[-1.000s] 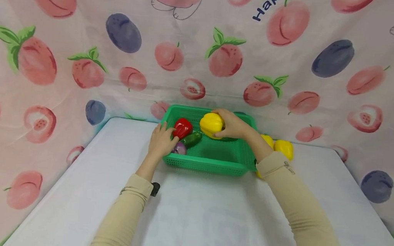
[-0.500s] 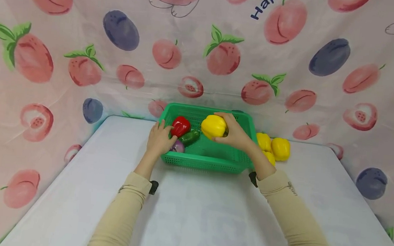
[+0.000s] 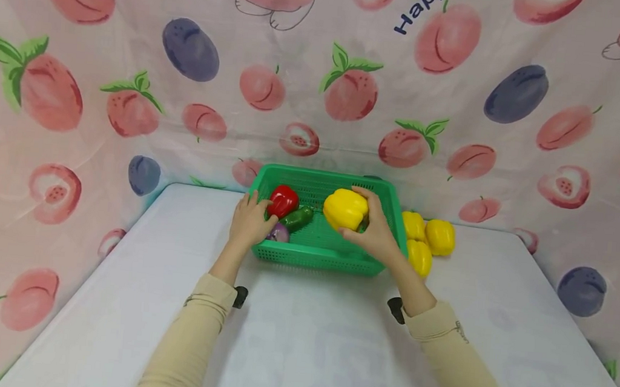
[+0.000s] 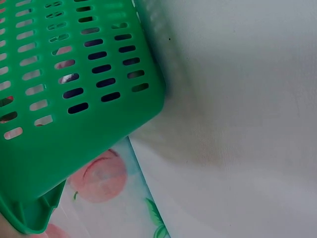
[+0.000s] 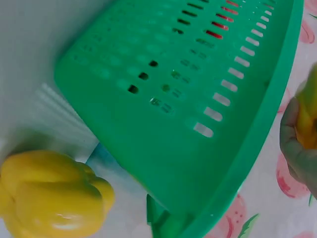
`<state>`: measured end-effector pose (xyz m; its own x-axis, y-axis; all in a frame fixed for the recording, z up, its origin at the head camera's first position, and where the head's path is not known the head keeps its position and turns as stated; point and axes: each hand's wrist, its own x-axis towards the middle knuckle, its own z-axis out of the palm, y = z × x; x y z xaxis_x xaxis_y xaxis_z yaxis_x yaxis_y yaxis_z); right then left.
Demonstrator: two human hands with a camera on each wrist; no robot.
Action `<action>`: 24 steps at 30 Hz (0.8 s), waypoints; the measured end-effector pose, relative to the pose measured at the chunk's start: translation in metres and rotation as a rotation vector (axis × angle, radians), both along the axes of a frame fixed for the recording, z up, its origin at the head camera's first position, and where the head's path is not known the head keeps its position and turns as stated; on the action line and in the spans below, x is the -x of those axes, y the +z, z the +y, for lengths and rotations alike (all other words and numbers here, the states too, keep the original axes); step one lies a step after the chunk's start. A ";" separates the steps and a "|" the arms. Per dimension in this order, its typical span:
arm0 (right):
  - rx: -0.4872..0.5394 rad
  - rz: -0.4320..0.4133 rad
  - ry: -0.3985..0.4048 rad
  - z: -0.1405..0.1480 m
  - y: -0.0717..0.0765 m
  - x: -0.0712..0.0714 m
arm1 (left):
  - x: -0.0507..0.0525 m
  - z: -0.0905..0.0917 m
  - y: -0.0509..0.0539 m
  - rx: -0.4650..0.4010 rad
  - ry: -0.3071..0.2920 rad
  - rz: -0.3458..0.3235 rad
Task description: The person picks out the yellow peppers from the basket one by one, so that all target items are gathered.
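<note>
My right hand grips a yellow bell pepper over the right half of the green basket. Thumb and fingers sit on opposite sides of the pepper, which also shows at the edge of the right wrist view as a yellow pepper. On the basket's left rim rests my left hand, its fingers spread. Near those fingers lie a red bell pepper, a dark green cucumber-like vegetable and a round purple vegetable, partly hidden.
Three yellow bell peppers stand on the white table, right of the basket. One yellow pepper is close in the right wrist view. Behind the table hangs a fruit-print cloth.
My right hand has moved right and nearer to me inside the basket area, carrying the yellow bell pepper with it. My left hand has stayed on the rim.
</note>
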<state>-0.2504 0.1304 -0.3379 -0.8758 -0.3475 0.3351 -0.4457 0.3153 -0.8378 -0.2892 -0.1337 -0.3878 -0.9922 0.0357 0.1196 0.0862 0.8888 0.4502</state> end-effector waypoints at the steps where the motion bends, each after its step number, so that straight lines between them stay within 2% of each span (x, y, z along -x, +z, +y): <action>1: 0.015 -0.002 -0.020 0.001 -0.004 0.001 | 0.000 0.000 0.000 -0.001 -0.001 0.001; 5: 0.048 0.006 -0.077 0.007 -0.018 0.004 | 0.000 0.000 0.001 -0.001 -0.005 -0.004; 10: 0.081 0.021 -0.104 0.013 -0.027 0.001 | 0.000 0.000 0.001 0.003 -0.002 0.001; 15: 0.067 0.024 -0.138 0.019 -0.029 -0.004 | 0.000 -0.001 -0.001 0.001 -0.004 0.004; 24: -0.021 0.015 -0.166 0.037 -0.027 -0.013 | 0.001 -0.001 -0.001 0.000 -0.005 0.005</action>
<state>-0.2374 0.1673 -0.3647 -0.9168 -0.2053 0.3427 -0.3982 0.4028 -0.8241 -0.2905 -0.1352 -0.3892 -0.9914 0.0401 0.1249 0.0926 0.8883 0.4497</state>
